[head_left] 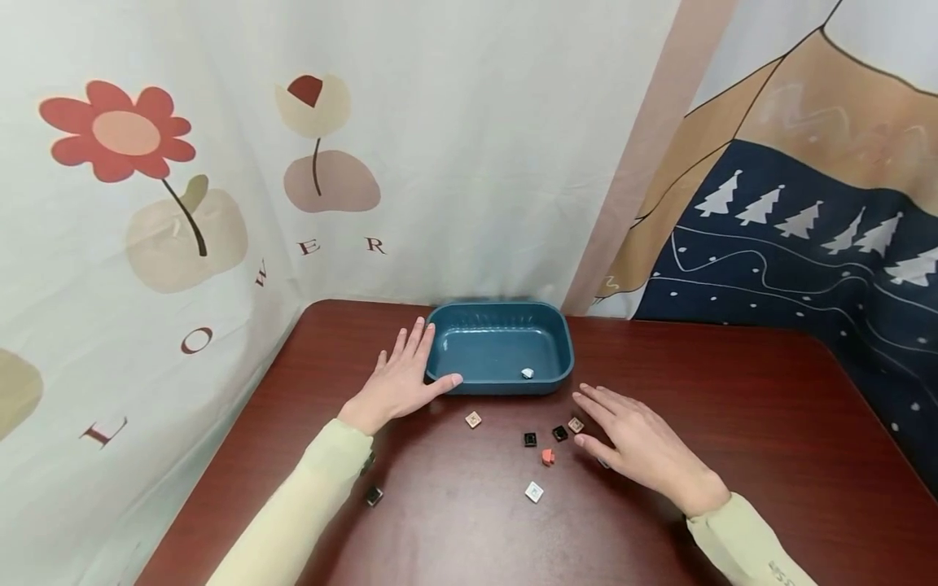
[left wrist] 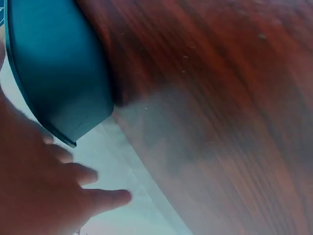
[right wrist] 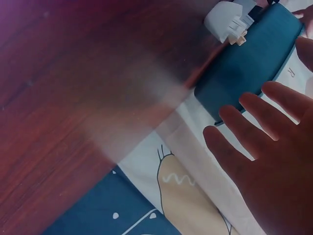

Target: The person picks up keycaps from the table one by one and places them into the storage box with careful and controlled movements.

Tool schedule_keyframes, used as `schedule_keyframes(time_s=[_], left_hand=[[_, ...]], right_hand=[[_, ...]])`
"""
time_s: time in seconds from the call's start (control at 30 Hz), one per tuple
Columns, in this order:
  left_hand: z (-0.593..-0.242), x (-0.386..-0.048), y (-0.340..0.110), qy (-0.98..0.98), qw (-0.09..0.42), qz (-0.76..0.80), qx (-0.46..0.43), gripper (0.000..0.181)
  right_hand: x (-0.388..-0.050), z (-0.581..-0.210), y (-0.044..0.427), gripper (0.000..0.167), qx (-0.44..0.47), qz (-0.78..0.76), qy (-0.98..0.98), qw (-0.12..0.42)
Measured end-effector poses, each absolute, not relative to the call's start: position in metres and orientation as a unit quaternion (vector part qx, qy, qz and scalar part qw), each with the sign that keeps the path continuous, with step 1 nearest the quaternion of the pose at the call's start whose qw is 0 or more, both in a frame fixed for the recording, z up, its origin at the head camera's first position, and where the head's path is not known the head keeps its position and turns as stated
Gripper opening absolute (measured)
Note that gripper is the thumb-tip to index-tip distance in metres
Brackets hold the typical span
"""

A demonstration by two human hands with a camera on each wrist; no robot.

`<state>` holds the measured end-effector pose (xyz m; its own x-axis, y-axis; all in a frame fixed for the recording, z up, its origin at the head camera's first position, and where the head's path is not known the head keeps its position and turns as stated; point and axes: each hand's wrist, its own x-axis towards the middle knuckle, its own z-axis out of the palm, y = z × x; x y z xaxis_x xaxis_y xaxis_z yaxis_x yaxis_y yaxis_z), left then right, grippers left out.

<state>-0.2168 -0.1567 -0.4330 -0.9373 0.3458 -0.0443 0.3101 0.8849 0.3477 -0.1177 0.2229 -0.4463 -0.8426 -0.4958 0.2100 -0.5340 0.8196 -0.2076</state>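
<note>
My left hand (head_left: 399, 384) lies at the left end of a blue rectangular tray (head_left: 501, 388), fingers spread along its side and thumb by the front rim. In the left wrist view its fingers look straight, close to the tray wall (left wrist: 58, 63). My right hand (head_left: 639, 439) hovers with extended fingers right of several small keycaps, holding nothing. Nearest it are a beige keycap (head_left: 576, 425) and a black keycap (head_left: 560, 433); another pale one is partly hidden under the hand. Inside the tray sits one white keycap (head_left: 528, 373).
On the brown table (head_left: 454, 529) lie another beige keycap (head_left: 473, 419), a black one (head_left: 530, 439), a red one (head_left: 548, 457) and a white one (head_left: 534, 491). Another black keycap (head_left: 374, 496) lies near the left sleeve. A printed curtain (head_left: 469, 163) hangs behind.
</note>
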Motion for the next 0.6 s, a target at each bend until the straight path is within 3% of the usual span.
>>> schedule_keyframes(time_s=[0.3,0.6], left_hand=[[-0.420,-0.199,-0.176,0.966,-0.027,0.190,0.173,0.094],[-0.428,-0.167,-0.214,0.970,-0.027,0.192,0.147,0.088]], right_hand=[[-0.121,-0.450,0.215,0.052,0.303,0.128,-0.942,0.074],[-0.125,-0.456,0.207,0.046,0.322,0.116,-0.937,0.062]])
